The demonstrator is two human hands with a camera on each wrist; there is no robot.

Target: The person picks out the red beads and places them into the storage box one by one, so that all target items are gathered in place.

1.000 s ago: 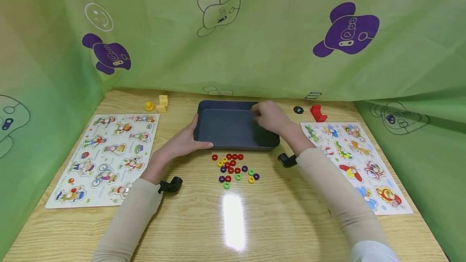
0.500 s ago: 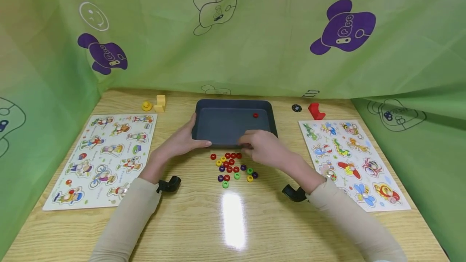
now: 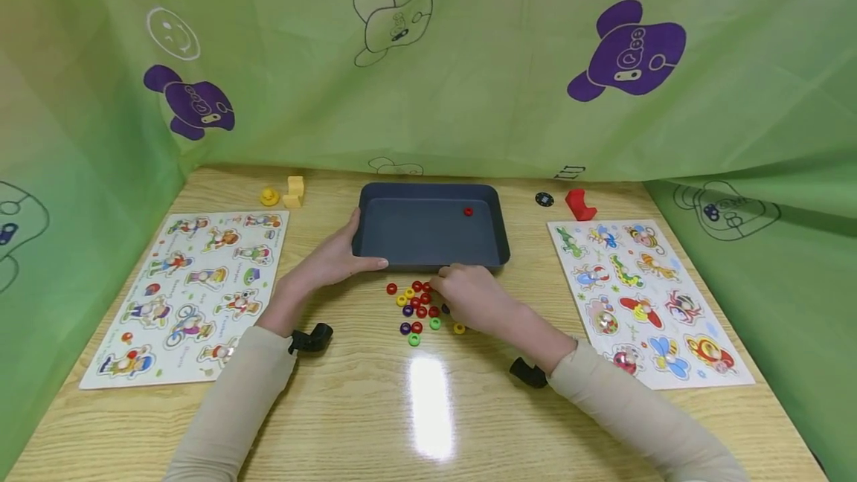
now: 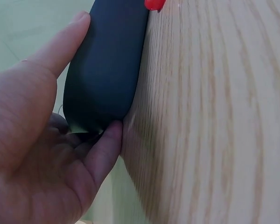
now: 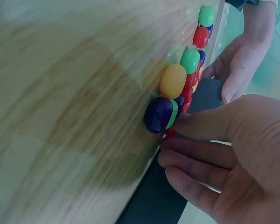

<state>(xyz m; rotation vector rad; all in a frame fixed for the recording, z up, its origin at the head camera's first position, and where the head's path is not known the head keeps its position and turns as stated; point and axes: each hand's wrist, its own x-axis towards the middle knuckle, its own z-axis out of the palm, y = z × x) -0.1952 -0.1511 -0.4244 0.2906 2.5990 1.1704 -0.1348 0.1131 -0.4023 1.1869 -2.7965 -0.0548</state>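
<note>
My left hand (image 3: 328, 257) holds the near left corner of a dark grey tray (image 3: 428, 233), thumb along its front wall and the other fingers round the left side. One red bead (image 3: 468, 211) lies inside the tray, towards the back right. Just in front of the tray, red, yellow, purple and green ring-shaped beads (image 3: 415, 302) are scattered on the table. My right hand (image 3: 478, 302) is down at their right side, covering some of them. In the right wrist view its thumb and fingertips close round a red bead (image 5: 170, 132), next to a purple bead (image 5: 157, 115).
Picture puzzle boards lie at the left (image 3: 194, 288) and right (image 3: 646, 296). Behind the left one are a yellow duck (image 3: 270, 196) and a yellow block (image 3: 294, 192). A black disc (image 3: 544, 199) and a red block (image 3: 579, 204) sit at the back right. Green cloth hangs around the table.
My right hand has come from over the tray's right side down to the beads in front, uncovering a red bead in the tray. The left hand stays at the tray's corner.
</note>
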